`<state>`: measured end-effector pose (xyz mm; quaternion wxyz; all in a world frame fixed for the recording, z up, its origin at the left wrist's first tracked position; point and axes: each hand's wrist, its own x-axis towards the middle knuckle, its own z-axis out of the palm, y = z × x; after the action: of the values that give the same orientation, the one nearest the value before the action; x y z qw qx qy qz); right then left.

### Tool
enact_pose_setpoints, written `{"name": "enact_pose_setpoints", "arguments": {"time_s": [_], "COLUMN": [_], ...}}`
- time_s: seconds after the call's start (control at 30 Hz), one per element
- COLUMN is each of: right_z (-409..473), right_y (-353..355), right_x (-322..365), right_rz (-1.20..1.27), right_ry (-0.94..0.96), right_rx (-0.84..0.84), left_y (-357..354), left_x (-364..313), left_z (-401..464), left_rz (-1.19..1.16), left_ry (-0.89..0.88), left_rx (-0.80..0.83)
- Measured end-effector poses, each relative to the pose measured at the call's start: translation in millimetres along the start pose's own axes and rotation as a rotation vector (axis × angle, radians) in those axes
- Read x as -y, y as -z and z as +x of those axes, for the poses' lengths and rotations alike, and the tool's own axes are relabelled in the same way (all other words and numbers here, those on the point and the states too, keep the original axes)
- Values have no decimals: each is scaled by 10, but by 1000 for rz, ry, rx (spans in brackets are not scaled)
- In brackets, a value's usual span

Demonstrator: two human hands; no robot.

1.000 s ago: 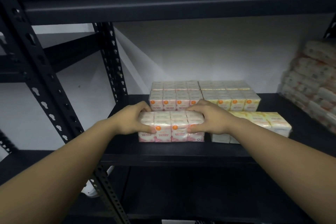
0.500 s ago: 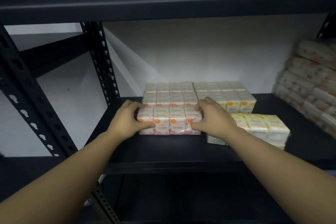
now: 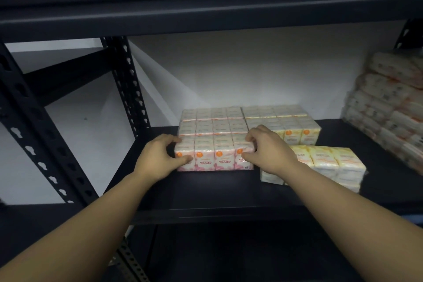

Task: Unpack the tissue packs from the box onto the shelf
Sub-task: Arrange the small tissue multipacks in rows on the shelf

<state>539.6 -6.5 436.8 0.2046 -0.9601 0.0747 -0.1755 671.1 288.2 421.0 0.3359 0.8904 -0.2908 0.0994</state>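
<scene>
- The pink tissue pack (image 3: 215,155) sits on the shelf (image 3: 206,192), pressed up against the pink packs behind it, left of the yellow pack (image 3: 320,165)
- Our left hand (image 3: 158,158) grips its left end, our right hand (image 3: 270,151) its right end, fingers (image 3: 250,138) curled over the top and thumbs on the front face
- We judge it light and soft under slippery film, so it is best held by its two ends
- Bare shelf lies open in front, up to the front lip
- The upright post (image 3: 128,89) bounds the left, the beam (image 3: 206,18) overhead limits lifting, and blurred stacked packs (image 3: 389,107) fill the right
</scene>
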Motion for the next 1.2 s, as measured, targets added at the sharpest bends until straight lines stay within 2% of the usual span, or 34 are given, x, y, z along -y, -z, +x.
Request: {"name": "enact_pose_setpoints", "arguments": {"time_s": [0.4, 0.47, 0.57, 0.63, 0.7, 0.83, 1.03, 1.2], "right_z": [-4, 4, 30, 49, 38, -172, -708, -1002], "right_y": [29, 76, 225, 373, 527, 784, 1029, 960], "right_x": [29, 45, 105, 96, 0, -458, -1170, -1433], "right_rz": [67, 210, 499, 574, 555, 355, 161, 202], "right_ry": [-10, -30, -131, -180, -184, -212, -287, -301], "right_rx": [-13, -58, -226, -276, -231, 4, -16, -36], "left_y": [-54, -65, -103, -185, -310, -583, -880, -1050], "left_x": [-121, -200, -398, -550, -702, -1029, -1501, -1810], "left_z": [-61, -59, -42, -20, -11, -31, 15, 140], "left_rz": [62, 109, 141, 163, 163, 145, 103, 242], "left_ry": [47, 18, -51, -111, -175, -307, -432, -401], "left_rx": [-14, -4, 23, 74, 109, 172, 279, 383]}}
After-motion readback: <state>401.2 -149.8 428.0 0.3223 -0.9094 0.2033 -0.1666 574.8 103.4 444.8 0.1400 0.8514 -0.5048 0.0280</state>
